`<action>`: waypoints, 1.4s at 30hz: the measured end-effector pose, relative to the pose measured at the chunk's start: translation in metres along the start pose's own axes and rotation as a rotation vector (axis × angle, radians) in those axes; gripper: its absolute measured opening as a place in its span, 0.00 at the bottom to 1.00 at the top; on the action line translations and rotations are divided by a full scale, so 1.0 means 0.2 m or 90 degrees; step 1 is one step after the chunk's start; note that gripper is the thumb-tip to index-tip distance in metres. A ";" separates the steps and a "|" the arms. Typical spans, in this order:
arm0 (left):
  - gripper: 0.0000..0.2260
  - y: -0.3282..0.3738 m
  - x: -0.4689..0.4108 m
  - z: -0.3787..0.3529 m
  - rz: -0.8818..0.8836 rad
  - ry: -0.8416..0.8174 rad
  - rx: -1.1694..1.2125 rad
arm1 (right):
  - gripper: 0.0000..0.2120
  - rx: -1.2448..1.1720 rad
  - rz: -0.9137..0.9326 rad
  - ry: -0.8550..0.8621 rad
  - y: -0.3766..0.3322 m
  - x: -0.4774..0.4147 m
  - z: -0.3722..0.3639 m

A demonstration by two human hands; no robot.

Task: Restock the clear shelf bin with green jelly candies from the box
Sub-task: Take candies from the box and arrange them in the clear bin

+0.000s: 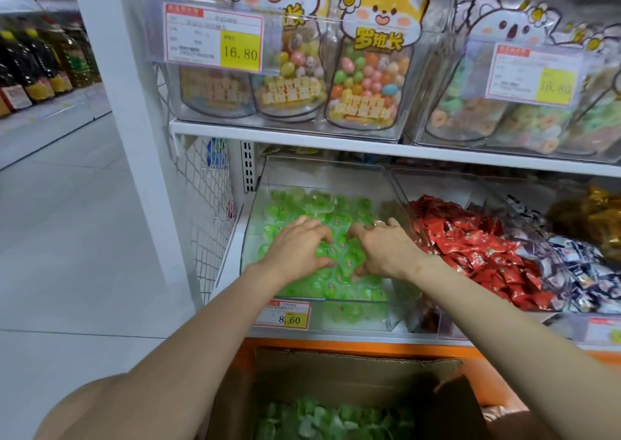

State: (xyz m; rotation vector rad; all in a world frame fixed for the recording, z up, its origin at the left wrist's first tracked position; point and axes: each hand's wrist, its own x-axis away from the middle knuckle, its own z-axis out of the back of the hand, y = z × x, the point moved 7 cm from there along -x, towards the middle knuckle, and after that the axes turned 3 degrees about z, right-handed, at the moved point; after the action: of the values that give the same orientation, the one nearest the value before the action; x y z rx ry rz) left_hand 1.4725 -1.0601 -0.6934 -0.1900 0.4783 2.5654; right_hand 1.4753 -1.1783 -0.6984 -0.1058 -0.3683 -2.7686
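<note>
The clear shelf bin point(255, 211) on the lower shelf holds a heap of green jelly candies point(339, 281). My left hand point(295, 248) and my right hand point(386, 251) both lie palm down on top of the heap inside the bin, fingers spread and bent over the candies, thumbs toward each other. Whether either hand holds candies underneath is hidden. My right hand wears a ring. Below the shelf, an open cardboard box point(336, 369) holds more green jelly candies point(322, 419).
A yellow price tag point(285, 315) reading 8.60 hangs on the bin's front. To the right sit bins of red-wrapped candies point(470, 248) and dark-and-white wrapped ones point(578, 265). Clear bins of candy bags point(366, 80) fill the shelf above. Aisle floor point(67, 238) lies to the left.
</note>
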 end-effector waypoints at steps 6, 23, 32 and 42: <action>0.17 -0.13 0.02 0.11 0.110 0.140 0.069 | 0.33 -0.027 -0.012 0.021 -0.01 0.04 0.00; 0.17 -0.22 -0.05 0.09 0.269 0.170 0.165 | 0.14 -0.265 0.029 0.424 0.26 0.27 0.22; 0.15 0.09 0.04 -0.02 0.228 -0.062 0.985 | 0.25 -0.604 0.066 0.358 0.28 0.33 0.21; 0.15 0.19 0.04 -0.04 0.181 -0.120 0.992 | 0.29 -0.562 0.069 0.300 0.22 0.34 0.20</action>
State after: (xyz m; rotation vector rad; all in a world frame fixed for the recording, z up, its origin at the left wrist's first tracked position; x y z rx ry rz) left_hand 1.4464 -1.0896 -0.6907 0.6860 2.2514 1.6817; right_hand 1.4277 -1.2292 -0.6421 0.2989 0.9431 -2.5201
